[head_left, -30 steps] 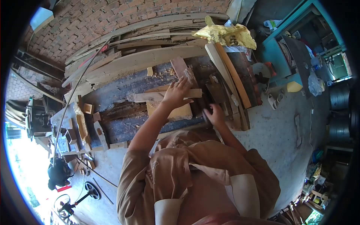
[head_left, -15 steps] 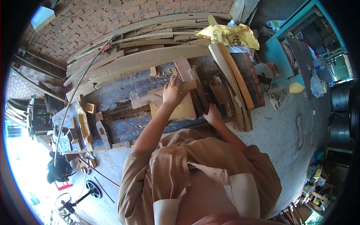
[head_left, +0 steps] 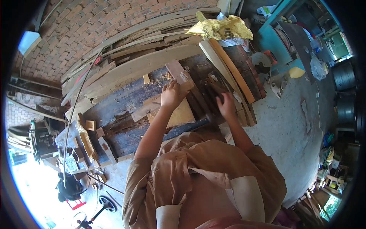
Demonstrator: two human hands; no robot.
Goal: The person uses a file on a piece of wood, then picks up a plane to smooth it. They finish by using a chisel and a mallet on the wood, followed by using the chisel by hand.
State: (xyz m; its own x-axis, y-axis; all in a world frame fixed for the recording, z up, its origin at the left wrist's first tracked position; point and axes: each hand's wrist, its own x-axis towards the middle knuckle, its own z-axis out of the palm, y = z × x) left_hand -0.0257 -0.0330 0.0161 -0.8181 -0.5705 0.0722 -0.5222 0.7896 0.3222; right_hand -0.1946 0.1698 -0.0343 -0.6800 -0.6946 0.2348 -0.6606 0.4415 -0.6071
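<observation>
My left hand (head_left: 171, 95) is closed over a short wooden block (head_left: 187, 87). The block lies across a light board (head_left: 181, 114) on the bench, and another flat wood piece (head_left: 145, 110) sticks out to the left beneath my forearm. My right hand (head_left: 227, 105) is over the dark wood strips (head_left: 201, 100) at the right, thumb and fingers apart, with nothing plainly in it. Just left of its wrist, at the bench's near edge, is a dark blurred object (head_left: 212, 119) whose kind I cannot make out. A reddish plank (head_left: 174, 68) lies beyond my left hand.
Long wood lengths (head_left: 234, 72) lie along the bench's right side, near a yellow sack (head_left: 221, 27). Boards are stacked by the brick wall (head_left: 114, 28). Wood shavings and a small block (head_left: 146, 79) lie on the worn bench top (head_left: 126, 91). Sandals (head_left: 279, 88) are on the floor.
My right hand has moved up and right, away from the near end of the dark strips. A dark blurred object now shows there. My left hand stays on the block while the view has shifted.
</observation>
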